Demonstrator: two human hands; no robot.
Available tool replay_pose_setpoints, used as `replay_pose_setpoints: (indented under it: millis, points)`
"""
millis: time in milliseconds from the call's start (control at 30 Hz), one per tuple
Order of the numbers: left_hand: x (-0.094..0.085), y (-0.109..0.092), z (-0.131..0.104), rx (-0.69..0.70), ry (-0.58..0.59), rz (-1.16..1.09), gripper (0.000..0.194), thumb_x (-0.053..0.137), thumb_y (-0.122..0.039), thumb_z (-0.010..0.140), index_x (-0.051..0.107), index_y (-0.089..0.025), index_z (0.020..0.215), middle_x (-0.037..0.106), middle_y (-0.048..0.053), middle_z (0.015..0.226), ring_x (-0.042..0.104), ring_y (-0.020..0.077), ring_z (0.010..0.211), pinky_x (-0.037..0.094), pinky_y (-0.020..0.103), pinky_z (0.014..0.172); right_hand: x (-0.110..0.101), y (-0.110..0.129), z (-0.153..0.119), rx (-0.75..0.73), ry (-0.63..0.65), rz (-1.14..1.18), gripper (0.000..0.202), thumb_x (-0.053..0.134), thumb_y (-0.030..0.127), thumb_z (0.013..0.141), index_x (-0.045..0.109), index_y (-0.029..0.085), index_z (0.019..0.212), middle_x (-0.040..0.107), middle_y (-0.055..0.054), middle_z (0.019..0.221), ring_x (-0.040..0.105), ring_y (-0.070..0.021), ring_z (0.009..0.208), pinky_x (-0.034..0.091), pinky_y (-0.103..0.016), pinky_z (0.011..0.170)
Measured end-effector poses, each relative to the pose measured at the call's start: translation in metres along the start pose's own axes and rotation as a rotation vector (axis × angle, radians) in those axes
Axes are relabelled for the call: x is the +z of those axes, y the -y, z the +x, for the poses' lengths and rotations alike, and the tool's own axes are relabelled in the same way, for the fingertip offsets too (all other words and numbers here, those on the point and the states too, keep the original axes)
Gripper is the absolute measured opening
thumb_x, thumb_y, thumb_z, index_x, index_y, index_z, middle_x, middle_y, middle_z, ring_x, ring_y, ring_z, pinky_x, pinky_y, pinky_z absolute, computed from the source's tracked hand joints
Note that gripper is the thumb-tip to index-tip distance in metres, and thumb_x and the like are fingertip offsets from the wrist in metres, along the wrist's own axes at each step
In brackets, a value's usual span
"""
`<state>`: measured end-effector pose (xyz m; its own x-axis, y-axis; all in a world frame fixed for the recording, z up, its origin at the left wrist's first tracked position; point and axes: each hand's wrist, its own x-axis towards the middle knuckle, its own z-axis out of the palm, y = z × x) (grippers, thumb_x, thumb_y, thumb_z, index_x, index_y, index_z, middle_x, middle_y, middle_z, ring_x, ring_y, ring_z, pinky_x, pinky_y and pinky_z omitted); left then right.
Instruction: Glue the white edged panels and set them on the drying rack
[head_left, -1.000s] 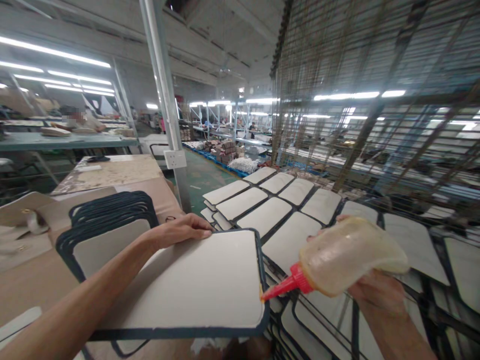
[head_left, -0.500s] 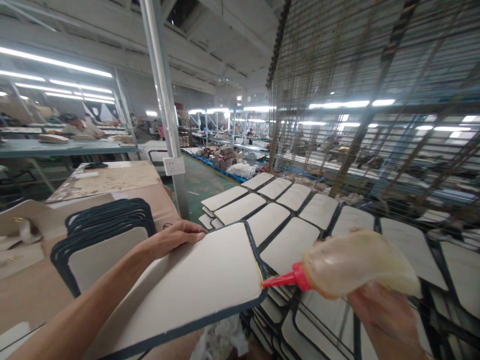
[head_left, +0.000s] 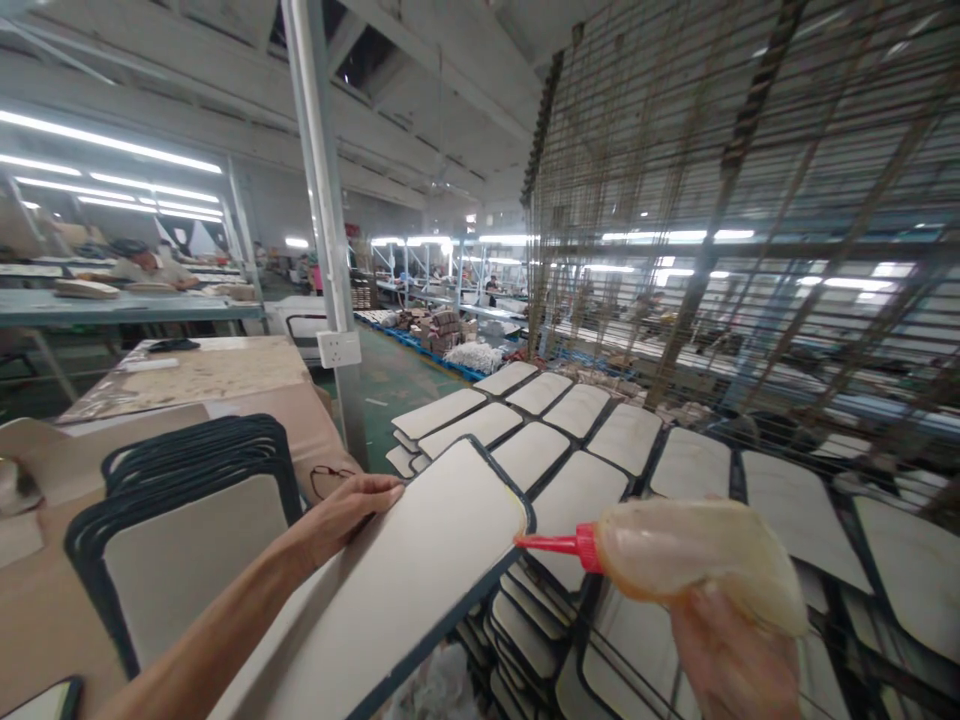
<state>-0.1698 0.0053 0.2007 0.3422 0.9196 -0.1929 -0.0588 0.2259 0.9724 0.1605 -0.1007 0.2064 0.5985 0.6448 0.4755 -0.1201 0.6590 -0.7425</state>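
Pinched along its far left edge, a cream panel with a dark border [head_left: 405, 560] is held tilted by my left hand [head_left: 349, 515]. My right hand [head_left: 735, 640] is wrapped round a squeeze glue bottle [head_left: 697, 555], cloudy and yellowish, lying sideways in the grip. Its red nozzle [head_left: 551, 544] points left, with the tip at the rounded right corner of the panel. A thin yellowish line runs along the panel's border by that corner. Some fingers of my right hand are hidden behind the bottle.
Rows of similar panels [head_left: 577, 500] lie stacked to the right, beside a wire mesh rack [head_left: 675, 200]. Left of my arm stands a stack of dark-edged panels [head_left: 195, 545] on a brown table [head_left: 45, 590]. A metal post [head_left: 326, 200] with a socket rises ahead.
The panel has turned and tilts more steeply. The nozzle tip has shifted slightly up and left along the corner, and the bottle now lies more level. Both hands keep their holds.
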Motion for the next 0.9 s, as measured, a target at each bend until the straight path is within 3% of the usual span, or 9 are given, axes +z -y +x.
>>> replay_pose_setpoints:
  millis: [200,400,567,900]
  points:
    - [0.006,0.010,-0.004,0.026,-0.002,-0.123,0.027,0.077,-0.032,0.062,0.057,-0.016,0.068,0.062,-0.001,0.058,0.053,0.0107,0.048,0.040,0.020,0.046,0.009,-0.007,0.011,0.021,-0.142,0.058,0.051,0.079,0.025,0.056,0.064,0.024,0.105,0.069,-0.001,0.090,0.063,-0.0168,0.074,0.051,-0.031,0.073]
    - [0.016,0.016,-0.011,0.018,-0.063,-0.130,0.031,0.078,-0.035,0.062,0.054,-0.017,0.070,0.060,-0.003,0.059,0.053,0.0103,0.051,0.039,0.019,0.047,0.013,-0.011,0.011,0.044,-0.063,0.090,0.043,0.078,0.027,0.060,0.065,0.023,0.101,0.069,-0.001,0.087,0.063,-0.0181,0.080,0.049,-0.032,0.077]
    - [0.019,0.019,-0.011,0.022,-0.052,-0.152,0.033,0.077,-0.038,0.063,0.052,-0.017,0.070,0.059,-0.003,0.059,0.053,0.0101,0.052,0.039,0.018,0.048,0.017,-0.008,0.009,0.091,-0.082,0.097,0.046,0.078,0.025,0.059,0.065,0.025,0.103,0.069,0.000,0.086,0.063,-0.0157,0.079,0.050,-0.028,0.075]
    - [0.022,0.020,-0.012,0.004,-0.035,-0.167,0.037,0.076,-0.045,0.063,0.054,-0.016,0.070,0.059,-0.003,0.056,0.052,0.0096,0.047,0.038,0.019,0.044,0.016,-0.011,0.009,0.183,0.014,0.146,0.041,0.080,0.025,0.059,0.068,0.026,0.098,0.071,0.002,0.079,0.064,-0.0131,0.074,0.051,-0.022,0.072]
